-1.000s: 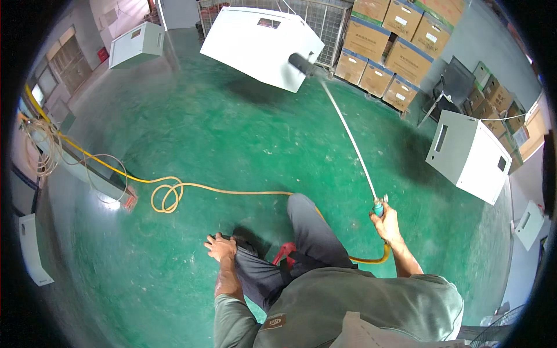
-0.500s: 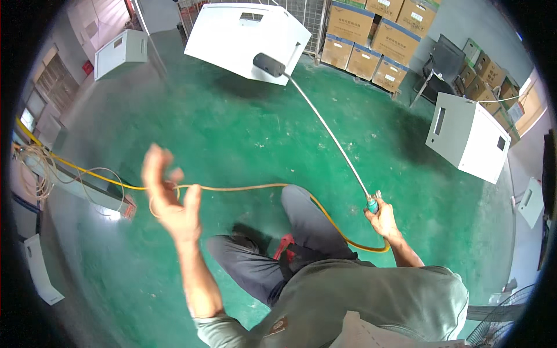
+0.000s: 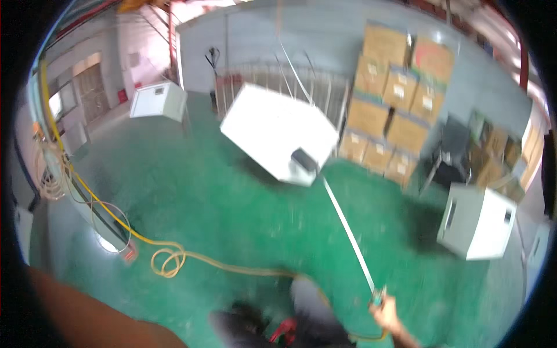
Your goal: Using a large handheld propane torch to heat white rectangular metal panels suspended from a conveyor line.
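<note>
My right hand (image 3: pixel 387 316) is at the bottom right, closed around the lower end of a long white pole (image 3: pixel 348 232). The pole slants up and left to a dark roller-like head (image 3: pixel 303 158), which rests against the lower edge of a large white cabinet (image 3: pixel 272 130) standing tilted on the green floor. A blurred forearm (image 3: pixel 87 319) crosses the lower left corner close to the camera. My left hand itself is not visible. My dark trouser legs (image 3: pixel 307 313) show at the bottom, with a small red item (image 3: pixel 283 332) beside them.
A yellow hose (image 3: pixel 168 261) coils across the green floor from the left wall. Stacked cardboard boxes (image 3: pixel 394 104) stand at the back right. Another white cabinet (image 3: pixel 478 223) sits at right, a third (image 3: pixel 156 100) at far left. A metal railing (image 3: pixel 261 81) runs behind.
The view has tilted up toward the far wall. My left hand, raised and open before, has dropped out of sight, leaving only a blurred forearm. My right hand keeps its hold on the pole.
</note>
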A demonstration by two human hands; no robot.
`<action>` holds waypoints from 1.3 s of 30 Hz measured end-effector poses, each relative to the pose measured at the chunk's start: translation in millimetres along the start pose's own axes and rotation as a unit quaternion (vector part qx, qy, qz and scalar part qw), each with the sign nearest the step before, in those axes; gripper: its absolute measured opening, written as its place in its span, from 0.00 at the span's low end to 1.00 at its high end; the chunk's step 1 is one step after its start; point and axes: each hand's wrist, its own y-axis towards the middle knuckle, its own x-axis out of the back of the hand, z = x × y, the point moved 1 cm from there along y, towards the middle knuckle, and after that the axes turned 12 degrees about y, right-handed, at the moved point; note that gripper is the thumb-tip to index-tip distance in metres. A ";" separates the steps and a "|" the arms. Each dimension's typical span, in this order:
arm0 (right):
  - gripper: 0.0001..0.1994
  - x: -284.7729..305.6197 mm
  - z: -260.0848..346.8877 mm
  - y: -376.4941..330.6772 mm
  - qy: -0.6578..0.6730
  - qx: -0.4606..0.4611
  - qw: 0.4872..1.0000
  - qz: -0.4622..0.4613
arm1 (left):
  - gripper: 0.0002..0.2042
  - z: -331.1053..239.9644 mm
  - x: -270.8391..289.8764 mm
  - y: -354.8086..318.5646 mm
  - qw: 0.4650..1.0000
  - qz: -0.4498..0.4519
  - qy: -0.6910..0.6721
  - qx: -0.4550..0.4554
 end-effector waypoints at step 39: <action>0.22 93.6 79.6 -56.6 -0.081 0.010 0.996 0.036 | 0.28 -137.7 -1.0 23.5 0.944 -0.015 0.270 -0.187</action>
